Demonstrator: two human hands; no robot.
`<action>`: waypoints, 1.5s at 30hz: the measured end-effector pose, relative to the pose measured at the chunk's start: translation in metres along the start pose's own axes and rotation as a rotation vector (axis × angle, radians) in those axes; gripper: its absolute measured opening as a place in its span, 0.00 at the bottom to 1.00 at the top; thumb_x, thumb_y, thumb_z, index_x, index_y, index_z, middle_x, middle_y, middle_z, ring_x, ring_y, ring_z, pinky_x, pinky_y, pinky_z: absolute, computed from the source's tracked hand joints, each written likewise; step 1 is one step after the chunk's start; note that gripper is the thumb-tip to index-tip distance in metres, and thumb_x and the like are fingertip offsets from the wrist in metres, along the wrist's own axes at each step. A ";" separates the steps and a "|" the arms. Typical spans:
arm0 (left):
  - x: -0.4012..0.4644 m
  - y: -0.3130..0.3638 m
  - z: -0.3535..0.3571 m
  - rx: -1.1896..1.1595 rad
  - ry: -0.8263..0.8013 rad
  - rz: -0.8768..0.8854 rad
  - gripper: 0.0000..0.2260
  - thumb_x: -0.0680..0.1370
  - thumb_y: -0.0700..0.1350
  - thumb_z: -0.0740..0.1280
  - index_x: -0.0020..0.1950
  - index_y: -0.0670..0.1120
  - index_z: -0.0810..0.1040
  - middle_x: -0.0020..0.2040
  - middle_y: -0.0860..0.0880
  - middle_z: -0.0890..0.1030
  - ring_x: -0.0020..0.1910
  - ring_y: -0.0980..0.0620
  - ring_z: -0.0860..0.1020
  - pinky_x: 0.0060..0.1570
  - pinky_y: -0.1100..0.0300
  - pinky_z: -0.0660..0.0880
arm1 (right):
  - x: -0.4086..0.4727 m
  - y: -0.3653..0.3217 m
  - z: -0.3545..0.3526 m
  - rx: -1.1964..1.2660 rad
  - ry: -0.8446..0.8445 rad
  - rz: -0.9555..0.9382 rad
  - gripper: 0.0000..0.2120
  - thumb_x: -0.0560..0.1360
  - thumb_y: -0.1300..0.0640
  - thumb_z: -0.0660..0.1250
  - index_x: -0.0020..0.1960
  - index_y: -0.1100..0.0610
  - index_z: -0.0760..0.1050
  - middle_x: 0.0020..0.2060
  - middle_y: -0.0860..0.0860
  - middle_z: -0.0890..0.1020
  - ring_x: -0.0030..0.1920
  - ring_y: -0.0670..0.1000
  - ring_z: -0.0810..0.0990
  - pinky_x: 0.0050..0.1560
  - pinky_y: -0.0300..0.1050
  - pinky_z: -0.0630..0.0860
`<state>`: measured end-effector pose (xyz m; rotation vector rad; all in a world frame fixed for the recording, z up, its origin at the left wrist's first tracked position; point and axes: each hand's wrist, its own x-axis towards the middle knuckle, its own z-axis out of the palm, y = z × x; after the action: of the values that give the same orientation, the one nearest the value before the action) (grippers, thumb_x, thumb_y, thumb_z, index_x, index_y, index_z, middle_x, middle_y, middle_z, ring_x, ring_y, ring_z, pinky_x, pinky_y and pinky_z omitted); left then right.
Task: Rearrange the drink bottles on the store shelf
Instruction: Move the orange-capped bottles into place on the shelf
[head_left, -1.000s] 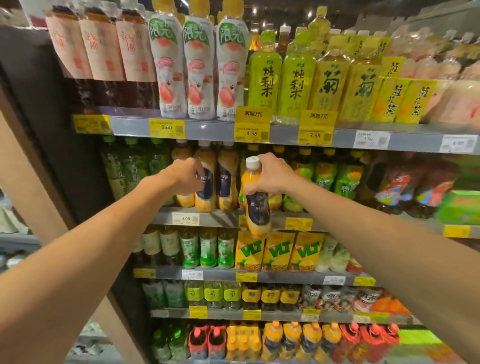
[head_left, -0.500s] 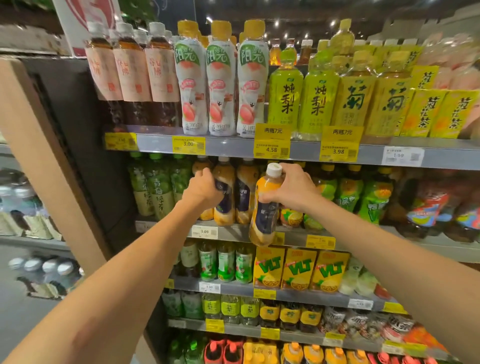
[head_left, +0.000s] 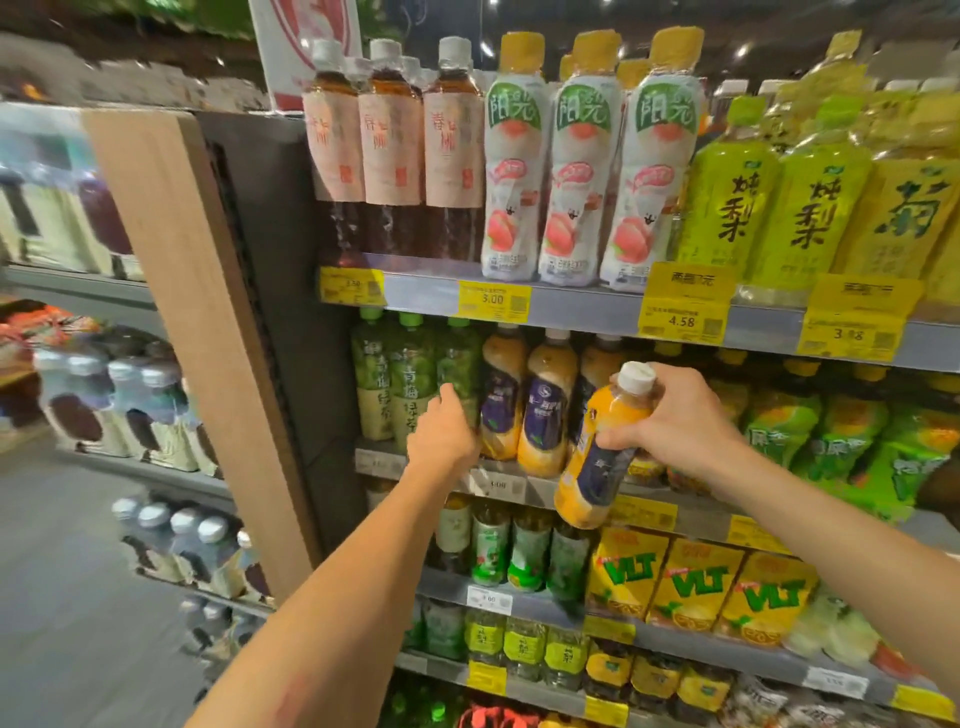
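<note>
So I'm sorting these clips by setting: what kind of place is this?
Most likely a supermarket or convenience store drinks aisle. Tiered shelves hold rows of identical bottles, yellow price tags line the shelf edges, and the right hand holds an orange drink bottle taken from the row.

I stand in a store aisle facing a tall shelving unit (head_left: 571, 306) with grey metal shelf edges, which fills my view from 12 to 4 o'clock. Yellow price tags (head_left: 680, 319) are clipped along those edges. A pale wooden end panel (head_left: 187, 312) closes the unit at 10 o'clock, leaning in my wide view, with a dark grey side wall (head_left: 291, 260) just beside it. Beyond it, at 9 o'clock, another grey rack (head_left: 78, 291) shows blurred. The floor (head_left: 62, 623) at 7 o'clock is plain grey. Small ceiling lights (head_left: 743, 49) glint at 1 o'clock against a dark ceiling.
</note>
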<state>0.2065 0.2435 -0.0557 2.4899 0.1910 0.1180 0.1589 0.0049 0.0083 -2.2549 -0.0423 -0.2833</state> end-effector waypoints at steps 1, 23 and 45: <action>0.001 0.000 -0.005 -0.004 0.050 0.047 0.26 0.78 0.42 0.67 0.74 0.42 0.63 0.70 0.39 0.73 0.70 0.36 0.74 0.66 0.40 0.73 | 0.000 -0.003 0.004 0.020 0.000 0.001 0.29 0.51 0.50 0.84 0.51 0.51 0.80 0.44 0.49 0.85 0.47 0.55 0.84 0.50 0.60 0.82; -0.026 0.155 0.057 0.005 -0.089 0.563 0.21 0.79 0.46 0.69 0.67 0.39 0.70 0.66 0.38 0.77 0.67 0.34 0.75 0.60 0.42 0.74 | -0.067 0.075 -0.018 0.014 -0.070 0.230 0.28 0.55 0.55 0.84 0.52 0.55 0.80 0.44 0.50 0.86 0.46 0.52 0.85 0.50 0.59 0.82; -0.020 0.215 0.094 0.157 0.007 0.322 0.21 0.77 0.51 0.74 0.62 0.37 0.79 0.63 0.34 0.80 0.62 0.30 0.77 0.57 0.43 0.75 | -0.076 0.132 -0.066 0.062 -0.082 0.275 0.25 0.62 0.59 0.84 0.57 0.54 0.80 0.47 0.47 0.85 0.50 0.51 0.83 0.57 0.57 0.79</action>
<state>0.2227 0.0151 -0.0015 2.6597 -0.2071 0.2538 0.0892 -0.1256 -0.0665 -2.1772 0.2111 -0.0421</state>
